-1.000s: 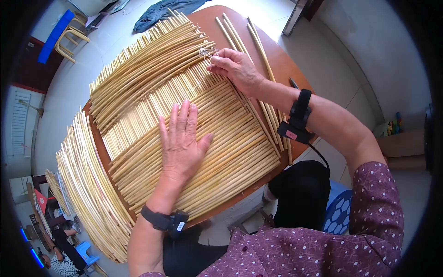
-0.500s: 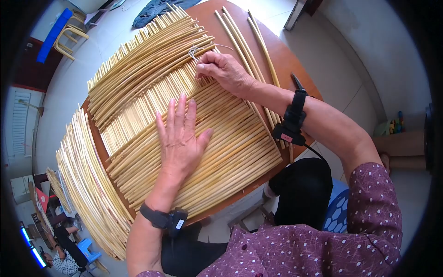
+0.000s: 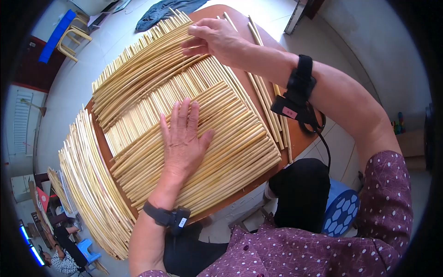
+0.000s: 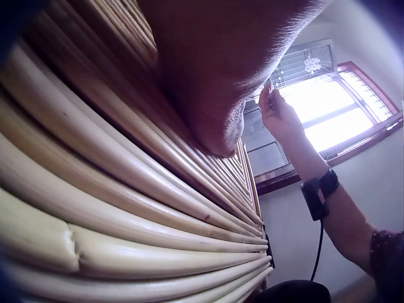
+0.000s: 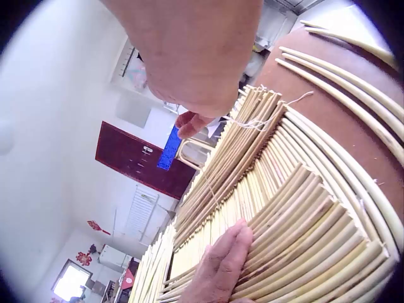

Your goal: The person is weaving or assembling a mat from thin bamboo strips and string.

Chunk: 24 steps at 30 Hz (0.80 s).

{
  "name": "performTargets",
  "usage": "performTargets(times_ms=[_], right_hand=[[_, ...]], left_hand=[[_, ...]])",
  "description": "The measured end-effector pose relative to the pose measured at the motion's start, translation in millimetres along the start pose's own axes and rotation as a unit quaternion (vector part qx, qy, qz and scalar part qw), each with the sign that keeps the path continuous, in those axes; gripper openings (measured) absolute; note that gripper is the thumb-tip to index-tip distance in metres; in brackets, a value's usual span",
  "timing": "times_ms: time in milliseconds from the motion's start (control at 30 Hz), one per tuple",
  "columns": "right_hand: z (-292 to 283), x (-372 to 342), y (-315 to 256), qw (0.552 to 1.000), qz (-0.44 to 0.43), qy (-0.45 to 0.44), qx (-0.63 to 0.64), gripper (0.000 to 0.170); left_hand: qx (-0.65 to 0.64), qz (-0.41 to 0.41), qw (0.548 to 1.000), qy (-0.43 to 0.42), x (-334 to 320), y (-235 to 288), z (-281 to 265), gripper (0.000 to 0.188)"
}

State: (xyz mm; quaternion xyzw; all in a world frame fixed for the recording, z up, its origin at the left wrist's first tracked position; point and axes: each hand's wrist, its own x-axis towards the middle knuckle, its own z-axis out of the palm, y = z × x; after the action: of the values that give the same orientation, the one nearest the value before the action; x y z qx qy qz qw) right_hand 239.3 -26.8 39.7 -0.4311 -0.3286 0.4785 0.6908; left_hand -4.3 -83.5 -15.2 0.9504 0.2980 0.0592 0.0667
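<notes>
My left hand (image 3: 184, 143) lies flat, fingers straight, on a row of smooth yellowish stalks (image 3: 235, 157). My right hand (image 3: 219, 41) is raised over the far right end of a second bundle of stalks (image 3: 138, 69), with thumb and fingers pinched together. In the right wrist view a thin string (image 5: 210, 189) runs taut from near those fingers down to the stalks by my left hand. White string loops (image 5: 255, 124) are tied round the far bundle's end. Between the two groups shows a layer of crosswise stalks (image 3: 131, 127).
Loose stalks (image 3: 260, 83) lie along the right of the brown table (image 3: 302, 138). A big pile of pale stalks (image 3: 92, 184) is at the left. A blue stool (image 3: 341, 210) stands by my right leg; dark cloth (image 3: 166, 14) lies beyond the table. Another person (image 3: 64, 263) sits far left.
My right hand dipped toward the strip between the bundles, then rose up and away over the far bundle, drawing the string. My left hand has stayed flat in place.
</notes>
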Motion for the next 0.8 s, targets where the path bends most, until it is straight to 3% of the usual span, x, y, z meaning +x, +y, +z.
performTargets(times_ms=[100,133,233,367,433,533,600,633,700,733,767,800], right_hand=[[13,16,-3,1.0,0.009,0.025,0.004,0.022],[16,15,-8,0.998,0.02,0.031,-0.048,0.029],[21,18,-8,0.998,0.018,0.026,-0.062,0.028],[17,10,-5,0.994,-0.063,-0.001,-0.085,0.024],[20,-12,-25,0.988,-0.063,0.018,-0.143,0.023],[15,-44,-41,0.902,-0.167,0.027,-0.398,0.014],[11,-80,-51,0.763,-0.41,-0.038,-0.498,0.009],[19,-108,-59,0.767,-0.406,-0.044,-0.494,0.006],[29,-173,-79,0.75,-0.359,-0.161,-0.532,0.015],[41,-211,-92,0.78,-0.331,-0.227,-0.48,0.018],[45,-243,-92,0.818,-0.272,-0.346,-0.369,0.016],[56,-266,-111,0.792,-0.161,-0.479,-0.343,0.013]], left_hand=[[-0.002,-0.001,1.0,-0.002,0,0,-1,0.073],[-0.009,0.0,1.0,-0.002,0,0,-1,0.073],[0.003,-0.002,1.0,-0.004,0,-1,0,0.072],[-0.002,-0.011,1.0,-0.008,-2,-1,1,0.071],[-0.007,0.01,1.0,0.027,-2,-3,2,0.071],[-0.005,0.013,0.999,0.045,-2,-2,2,0.071],[-0.002,0.01,0.999,0.047,-3,-5,8,0.071],[0.0,0.008,0.999,0.047,-2,-5,8,0.071],[0.013,0.0,0.999,0.034,-1,-5,6,0.073],[0.019,0.003,0.999,0.036,-1,-6,9,0.073],[0.024,0.005,0.999,0.035,-1,-6,9,0.074],[0.028,0.0,0.999,0.028,-1,-5,8,0.075]])
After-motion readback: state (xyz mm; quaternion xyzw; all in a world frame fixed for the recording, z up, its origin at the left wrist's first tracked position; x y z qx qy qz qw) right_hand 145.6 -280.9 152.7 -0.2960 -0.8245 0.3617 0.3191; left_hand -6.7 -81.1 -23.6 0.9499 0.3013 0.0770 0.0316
